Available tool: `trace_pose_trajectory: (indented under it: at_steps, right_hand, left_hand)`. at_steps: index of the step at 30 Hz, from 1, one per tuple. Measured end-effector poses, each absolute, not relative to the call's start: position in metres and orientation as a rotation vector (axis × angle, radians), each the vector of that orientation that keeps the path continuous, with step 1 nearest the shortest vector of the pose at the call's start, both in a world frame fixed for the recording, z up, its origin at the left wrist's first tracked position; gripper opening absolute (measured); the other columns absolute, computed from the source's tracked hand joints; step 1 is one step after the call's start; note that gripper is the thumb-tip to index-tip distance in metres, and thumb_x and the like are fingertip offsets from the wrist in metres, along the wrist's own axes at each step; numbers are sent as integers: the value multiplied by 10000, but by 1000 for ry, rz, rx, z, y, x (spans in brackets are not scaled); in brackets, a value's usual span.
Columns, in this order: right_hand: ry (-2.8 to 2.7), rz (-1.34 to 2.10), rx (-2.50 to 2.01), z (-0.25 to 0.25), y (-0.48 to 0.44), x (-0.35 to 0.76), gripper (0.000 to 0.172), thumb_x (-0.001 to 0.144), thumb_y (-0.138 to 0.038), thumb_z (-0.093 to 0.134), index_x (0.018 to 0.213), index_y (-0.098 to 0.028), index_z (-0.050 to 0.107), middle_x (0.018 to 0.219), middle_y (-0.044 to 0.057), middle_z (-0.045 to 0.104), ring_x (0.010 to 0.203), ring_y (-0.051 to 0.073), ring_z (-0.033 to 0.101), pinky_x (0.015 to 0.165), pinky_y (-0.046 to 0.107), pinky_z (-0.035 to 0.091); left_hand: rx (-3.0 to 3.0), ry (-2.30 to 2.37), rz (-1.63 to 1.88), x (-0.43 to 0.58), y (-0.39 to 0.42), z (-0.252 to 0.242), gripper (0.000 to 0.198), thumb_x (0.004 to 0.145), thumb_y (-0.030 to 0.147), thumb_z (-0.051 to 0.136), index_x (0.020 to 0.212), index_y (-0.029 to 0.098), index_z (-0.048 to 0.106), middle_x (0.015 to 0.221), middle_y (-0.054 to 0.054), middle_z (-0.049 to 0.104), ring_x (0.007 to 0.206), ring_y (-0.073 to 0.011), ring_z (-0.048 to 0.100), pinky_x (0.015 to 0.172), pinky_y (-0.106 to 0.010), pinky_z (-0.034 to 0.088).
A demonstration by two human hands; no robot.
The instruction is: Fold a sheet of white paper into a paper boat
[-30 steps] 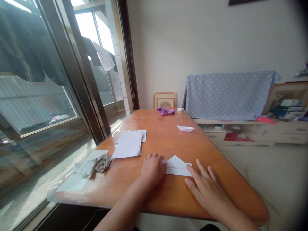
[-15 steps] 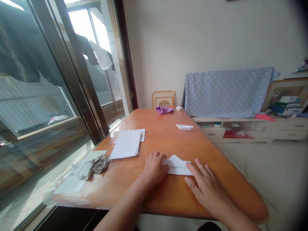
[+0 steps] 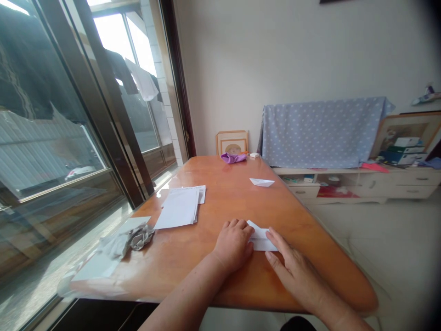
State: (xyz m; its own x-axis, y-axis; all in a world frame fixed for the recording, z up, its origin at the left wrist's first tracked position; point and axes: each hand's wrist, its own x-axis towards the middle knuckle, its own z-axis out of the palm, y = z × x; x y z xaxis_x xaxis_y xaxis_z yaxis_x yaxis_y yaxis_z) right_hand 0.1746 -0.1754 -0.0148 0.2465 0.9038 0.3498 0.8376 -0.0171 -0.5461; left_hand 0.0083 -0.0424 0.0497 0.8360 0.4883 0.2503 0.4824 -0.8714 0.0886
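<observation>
A white sheet of paper (image 3: 263, 244), folded into a flat strip with a pointed top, lies on the table in front of me. My left hand (image 3: 234, 243) presses down over its left part, fingers bent together on it and covering that side. At the right end of the folded paper, the fingertips of my right hand (image 3: 289, 259) touch it, with the fingers stretched out and the thumb apart. Farther up the table sits a small folded paper boat (image 3: 262, 182).
The orange-brown wooden table (image 3: 220, 193) holds a stack of white paper (image 3: 179, 207) and a crumpled grey cloth (image 3: 141, 236) on the left. A purple cloth (image 3: 233, 158) and a small white box (image 3: 254, 155) lie at the far end. Glass doors stand at left.
My left hand has slid right along the folded paper, covering more of its left side and point. My right hand stays at the right end. The view has shifted slightly.
</observation>
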Motion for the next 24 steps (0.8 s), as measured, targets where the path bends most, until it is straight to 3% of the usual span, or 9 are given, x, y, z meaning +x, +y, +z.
trace_pose_trajectory:
  at_steps: [11,14,17,20,24]
  right_hand:
    - [-1466,225,-1772,-15,-177,178,617,987,-442,447,1557,-268,287,1517,112,495,1375,261,496,1153,477,407]
    - [-1390,289,-1680,-16,-178,178,631,982,-437,471,1560,-276,274,1508,125,500,1374,265,497,1147,488,412]
    - [-1310,357,-1569,-16,-178,177,636,981,-423,486,1562,-298,257,1565,120,421,1371,261,501,1134,477,431]
    - [-1264,407,-1504,-13,-179,177,626,977,-426,499,1551,-314,278,1606,117,348,1364,270,509,1117,479,449]
    - [-1232,481,-1463,-9,-180,177,635,969,-446,518,1547,-309,291,1557,128,434,1347,276,527,1110,483,454]
  left_hand:
    - [3096,760,349,21,-43,45,158,925,253,503,942,210,654,1029,-95,620,989,-272,554,869,-407,480]
    - [3053,788,379,21,-44,43,191,906,274,533,1052,227,646,1074,-81,625,995,-263,572,858,-386,498]
    - [2946,808,454,20,-42,43,409,873,263,552,1282,268,566,1197,-58,622,1061,-262,587,872,-372,515]
    - [2893,753,418,22,-40,47,555,849,204,528,1395,299,489,1355,-29,582,1146,-253,591,935,-361,514]
    - [2906,698,233,30,-36,55,625,823,172,517,1430,313,468,1411,-28,565,1130,-251,635,929,-356,529]
